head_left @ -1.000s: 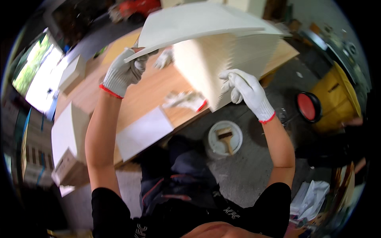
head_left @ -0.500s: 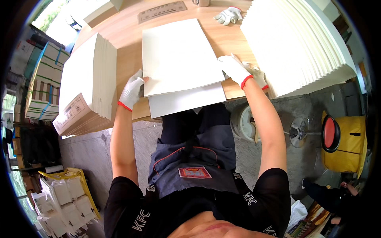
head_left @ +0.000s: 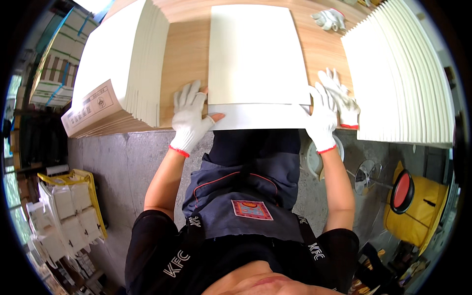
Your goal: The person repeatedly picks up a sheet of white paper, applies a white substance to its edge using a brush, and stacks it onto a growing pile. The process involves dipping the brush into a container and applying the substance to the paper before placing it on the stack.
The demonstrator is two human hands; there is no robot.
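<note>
A cream card sheet (head_left: 255, 54) lies flat on the wooden table (head_left: 189, 54), with a white sheet (head_left: 260, 117) sticking out under its near edge. My left hand (head_left: 189, 115), in a white glove with a red cuff, lies flat at the sheets' near left corner, thumb touching the white sheet. At the near right corner my right hand (head_left: 322, 118), gloved the same way, presses on the sheets' edge. A spare white glove (head_left: 341, 96) lies just right of that hand.
A fanned stack of cream sheets (head_left: 118, 73) sits at the left, another stack (head_left: 398, 78) at the right. A second loose glove (head_left: 330, 18) lies at the far side. Below the table are a yellow bin (head_left: 418, 206), a red-seated stool (head_left: 402, 189) and a yellow cart (head_left: 73, 211) with white packs.
A second ago both hands held the sheet up in the air. It now lies flat on the table, and both hands have settled at its near corners.
</note>
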